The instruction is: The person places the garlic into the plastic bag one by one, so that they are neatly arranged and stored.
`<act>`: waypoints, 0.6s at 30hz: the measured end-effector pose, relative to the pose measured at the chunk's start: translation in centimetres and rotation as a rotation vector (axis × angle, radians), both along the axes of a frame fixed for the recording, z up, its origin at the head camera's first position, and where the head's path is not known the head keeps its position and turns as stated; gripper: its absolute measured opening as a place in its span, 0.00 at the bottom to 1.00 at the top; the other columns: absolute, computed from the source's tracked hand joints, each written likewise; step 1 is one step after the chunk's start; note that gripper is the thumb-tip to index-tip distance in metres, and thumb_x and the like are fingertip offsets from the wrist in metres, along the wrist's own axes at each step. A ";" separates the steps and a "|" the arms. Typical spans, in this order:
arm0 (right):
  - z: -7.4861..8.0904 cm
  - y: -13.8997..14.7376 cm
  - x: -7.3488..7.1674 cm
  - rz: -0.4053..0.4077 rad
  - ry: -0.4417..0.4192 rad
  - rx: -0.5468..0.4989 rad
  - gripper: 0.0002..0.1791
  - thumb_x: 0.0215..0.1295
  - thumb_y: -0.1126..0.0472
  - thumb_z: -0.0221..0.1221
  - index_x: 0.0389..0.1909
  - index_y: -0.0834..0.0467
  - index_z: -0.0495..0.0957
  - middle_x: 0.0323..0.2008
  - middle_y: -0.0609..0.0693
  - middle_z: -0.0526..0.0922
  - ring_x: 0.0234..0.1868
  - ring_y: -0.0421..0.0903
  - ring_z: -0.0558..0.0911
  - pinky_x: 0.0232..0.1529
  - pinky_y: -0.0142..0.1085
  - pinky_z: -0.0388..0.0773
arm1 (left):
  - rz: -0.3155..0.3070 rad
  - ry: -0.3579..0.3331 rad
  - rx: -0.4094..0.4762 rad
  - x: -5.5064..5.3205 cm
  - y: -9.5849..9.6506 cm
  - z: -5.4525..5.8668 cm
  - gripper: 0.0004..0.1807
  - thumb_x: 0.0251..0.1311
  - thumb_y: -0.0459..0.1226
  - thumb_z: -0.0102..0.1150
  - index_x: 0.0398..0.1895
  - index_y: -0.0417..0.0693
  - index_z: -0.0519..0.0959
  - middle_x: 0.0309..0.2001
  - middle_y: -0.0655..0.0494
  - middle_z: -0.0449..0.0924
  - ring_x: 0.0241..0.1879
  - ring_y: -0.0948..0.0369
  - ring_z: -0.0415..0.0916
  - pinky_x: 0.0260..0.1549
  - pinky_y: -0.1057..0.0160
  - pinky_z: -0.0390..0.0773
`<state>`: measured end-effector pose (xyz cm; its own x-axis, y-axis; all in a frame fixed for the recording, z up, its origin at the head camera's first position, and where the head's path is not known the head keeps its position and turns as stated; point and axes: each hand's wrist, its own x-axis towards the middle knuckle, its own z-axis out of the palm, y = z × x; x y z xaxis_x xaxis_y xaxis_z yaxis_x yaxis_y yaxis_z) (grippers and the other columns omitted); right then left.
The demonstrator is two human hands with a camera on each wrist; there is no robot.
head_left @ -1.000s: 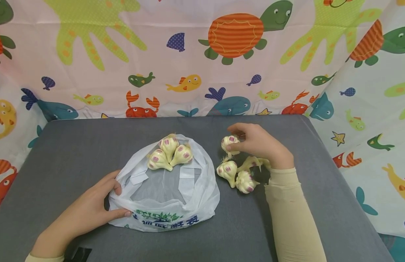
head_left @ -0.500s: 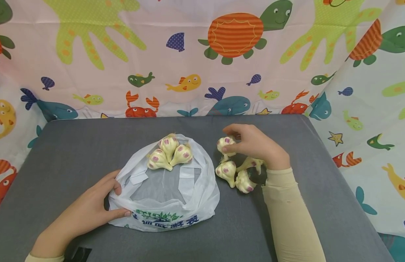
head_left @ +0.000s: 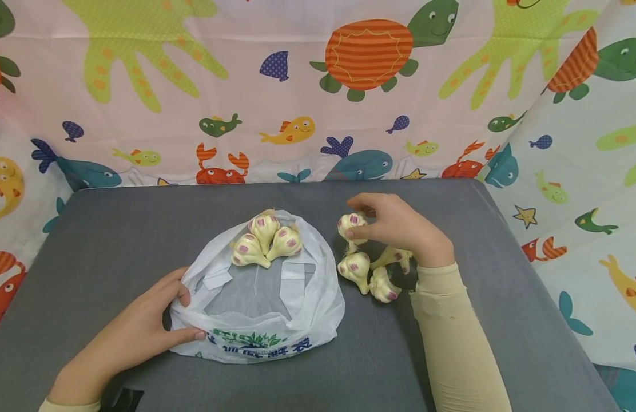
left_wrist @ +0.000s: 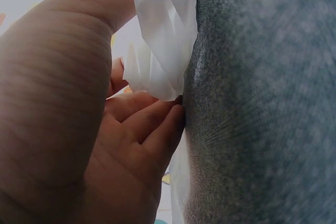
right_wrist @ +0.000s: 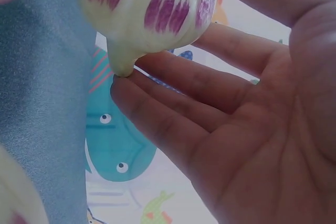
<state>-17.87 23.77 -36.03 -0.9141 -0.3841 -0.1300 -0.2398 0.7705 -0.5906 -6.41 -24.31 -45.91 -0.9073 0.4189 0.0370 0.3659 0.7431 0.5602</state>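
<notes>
An opened white plastic bag (head_left: 323, 303) with green and blue print stands on the grey table. My left hand (head_left: 145, 323) holds the bag's left side, thumb on the front, fingers at the left rim; in the left wrist view white plastic (left_wrist: 160, 40) hangs between thumb and fingers. Three garlic bulbs (head_left: 286, 242) lie together at the bag's back. Right of the bag, my right hand (head_left: 402, 229) grips another garlic bulb (right_wrist: 152, 9) by its sides, purple-marked, stem end downward. Below that hand three more garlic bulbs (head_left: 355, 270) lie bunched, one partly hidden by the wrist.
The grey cloth-covered table (head_left: 117, 229) ends at a curtain (head_left: 169, 131) printed with sea animals, which also runs along both sides. A small black object (head_left: 126, 399) shows at the front edge near the left wrist.
My right hand has shifted slightly left with the garlic bulb, toward the bag. The left hand and the bag stay in place.
</notes>
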 end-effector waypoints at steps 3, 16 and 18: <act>0.2 -0.1 0.1 0.002 0.002 -0.003 0.36 0.68 0.48 0.76 0.73 0.56 0.77 0.68 0.56 0.82 0.64 0.54 0.79 0.67 0.57 0.76 | -0.002 -0.001 0.004 0.0 -0.1 0.0 0.36 0.47 0.63 0.85 0.45 0.58 0.71 0.79 0.45 0.68 0.65 0.44 0.74 0.57 0.33 0.78; 0.8 -0.8 0.5 0.021 0.015 -0.016 0.38 0.68 0.49 0.76 0.74 0.58 0.76 0.70 0.55 0.81 0.67 0.55 0.79 0.70 0.57 0.75 | -0.003 -0.006 0.008 0.0 -0.1 0.0 0.36 0.48 0.64 0.84 0.44 0.58 0.71 0.79 0.44 0.67 0.66 0.43 0.74 0.58 0.32 0.78; 0.8 -1.1 0.5 0.029 0.022 -0.020 0.38 0.68 0.49 0.76 0.74 0.59 0.76 0.69 0.54 0.82 0.67 0.55 0.79 0.69 0.57 0.75 | -0.003 -0.001 0.008 0.0 -0.1 0.0 0.36 0.48 0.64 0.84 0.44 0.58 0.71 0.79 0.44 0.67 0.65 0.44 0.74 0.57 0.32 0.78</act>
<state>-17.34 22.72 -35.23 -0.9051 -0.4127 -0.1024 -0.2747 0.7513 -0.6001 -6.40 -24.40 -45.90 -0.9062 0.4211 0.0400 0.3677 0.7374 0.5666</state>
